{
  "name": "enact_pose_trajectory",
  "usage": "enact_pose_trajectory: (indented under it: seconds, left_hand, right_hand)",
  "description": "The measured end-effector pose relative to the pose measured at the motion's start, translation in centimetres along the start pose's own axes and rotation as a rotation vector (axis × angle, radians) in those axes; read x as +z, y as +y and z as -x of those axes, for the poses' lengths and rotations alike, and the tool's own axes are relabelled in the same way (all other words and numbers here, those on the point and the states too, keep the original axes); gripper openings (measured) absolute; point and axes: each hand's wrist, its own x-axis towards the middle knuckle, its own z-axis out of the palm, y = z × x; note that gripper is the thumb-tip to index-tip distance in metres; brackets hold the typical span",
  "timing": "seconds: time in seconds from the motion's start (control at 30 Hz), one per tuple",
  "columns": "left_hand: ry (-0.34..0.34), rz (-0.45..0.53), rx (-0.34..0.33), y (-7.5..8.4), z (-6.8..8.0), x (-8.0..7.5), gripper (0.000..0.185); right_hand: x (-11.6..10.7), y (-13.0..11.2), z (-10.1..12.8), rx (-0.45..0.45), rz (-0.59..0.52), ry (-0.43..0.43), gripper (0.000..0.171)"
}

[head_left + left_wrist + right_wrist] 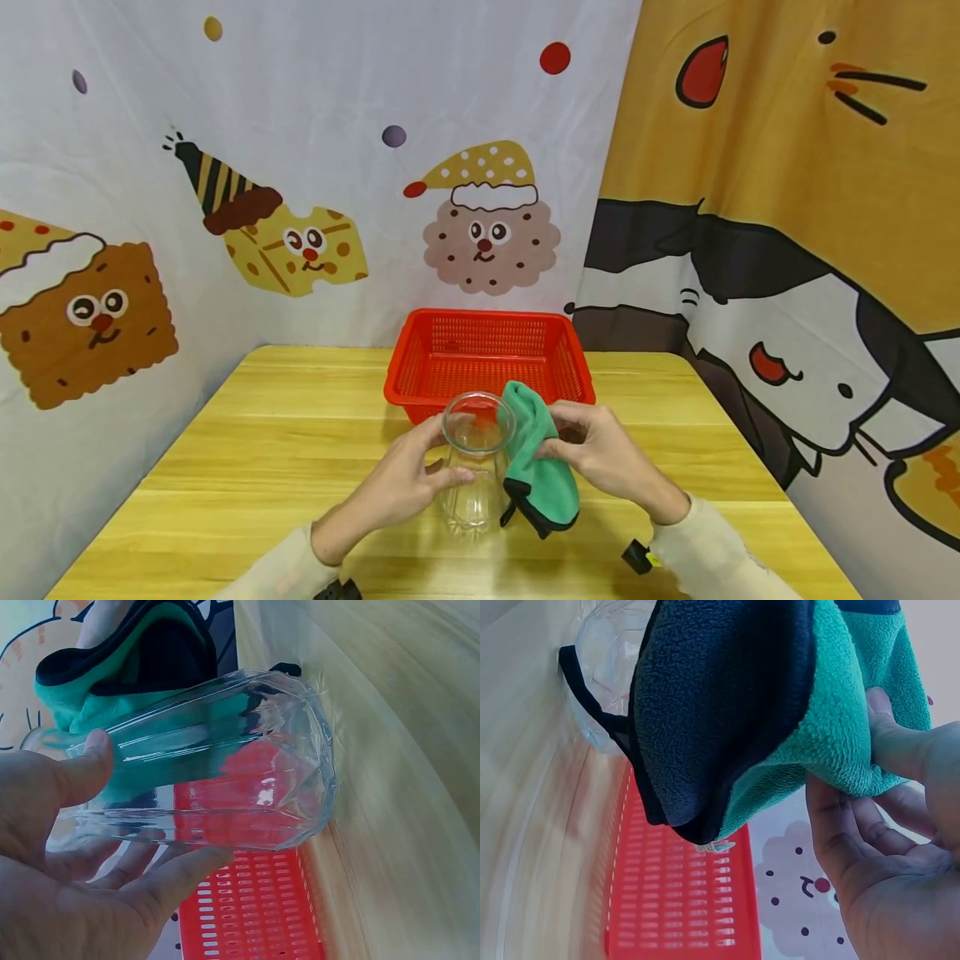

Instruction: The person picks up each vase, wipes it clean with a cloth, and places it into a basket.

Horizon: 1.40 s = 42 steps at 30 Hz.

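Note:
A clear glass vase (474, 492) with a round rim and faceted base stands near the middle of the table. My left hand (408, 475) grips its left side, thumb in front and fingers behind, as the left wrist view also shows. In my right hand (600, 450) a green cloth (551, 483) with black edging is pinched between thumb and fingers. The cloth hangs folded against the vase's right side, near the rim. In the right wrist view its dark grey reverse and black hanging loop (592, 705) show, and the cloth hides much of the vase.
Behind the vase a red perforated plastic basket (491, 321) sits at the back of the wooden table (300, 433). Cartoon-printed curtains (315, 100) rise around the table's back and sides. Bare wood lies to the left and right of the hands.

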Motion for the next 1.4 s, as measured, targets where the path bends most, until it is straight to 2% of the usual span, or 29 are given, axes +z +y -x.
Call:
enact_pose_trajectory:
  seconds: [0.2,0.33,0.63,1.4]
  left_hand:
    - [-0.018,0.012,0.012,-0.1,-0.1,-0.1,0.063]
    - [-0.032,0.034,0.001,-0.3,-0.3,-0.2,0.063]
    - [-0.038,-0.004,0.032,-0.6,-0.5,-0.5,0.064]
    - [-0.032,-0.038,0.048,-0.9,-0.6,-0.4,0.064]
  right_hand:
    - [0.9,0.0,-0.4,0.035,-0.015,-0.003,0.036]
    - [1.6,0.1,-0.8,0.035,-0.014,-0.004,0.029]
    - [2.6,0.2,-1.2,-0.026,0.126,0.034,0.015]
    - [3.3,-0.1,-1.1,-0.134,0.350,-0.005,0.015]
